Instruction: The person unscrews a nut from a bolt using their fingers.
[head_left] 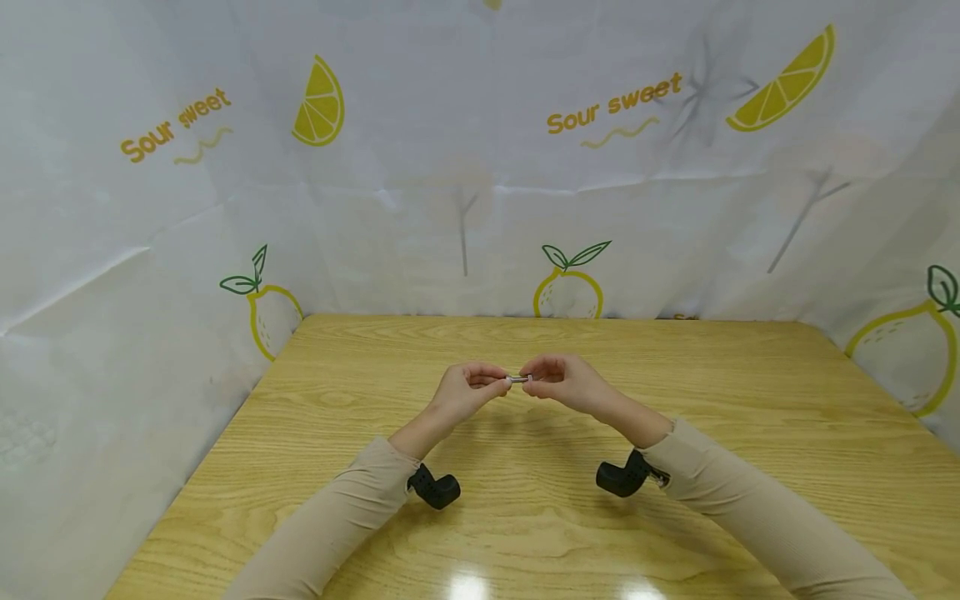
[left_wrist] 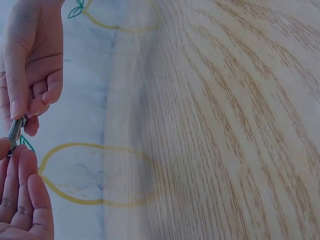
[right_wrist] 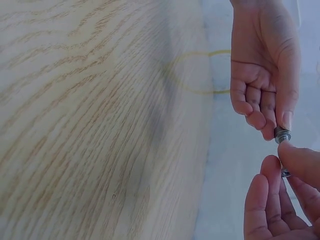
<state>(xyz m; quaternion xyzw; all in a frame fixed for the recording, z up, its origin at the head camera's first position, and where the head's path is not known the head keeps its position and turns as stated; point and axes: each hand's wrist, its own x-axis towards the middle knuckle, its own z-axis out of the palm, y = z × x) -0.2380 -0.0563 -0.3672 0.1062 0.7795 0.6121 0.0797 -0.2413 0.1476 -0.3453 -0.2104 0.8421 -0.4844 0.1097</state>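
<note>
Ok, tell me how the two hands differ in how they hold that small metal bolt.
The left hand pinches one end of the bolt; the right hand pinches the opposite end. The left comes in from the left, the right from the right. Both have curled fingers and hold it above the table.

you're facing a light wood-grain counter (head_left: 750, 392) with a glossy top; two bright glints of overhead light sit on its near edge. a white cloth backdrop (head_left: 450, 167) wraps around it at the back and both sides, creased, printed with yellow lemons, lemon slices and the words "sour sweet".
</note>
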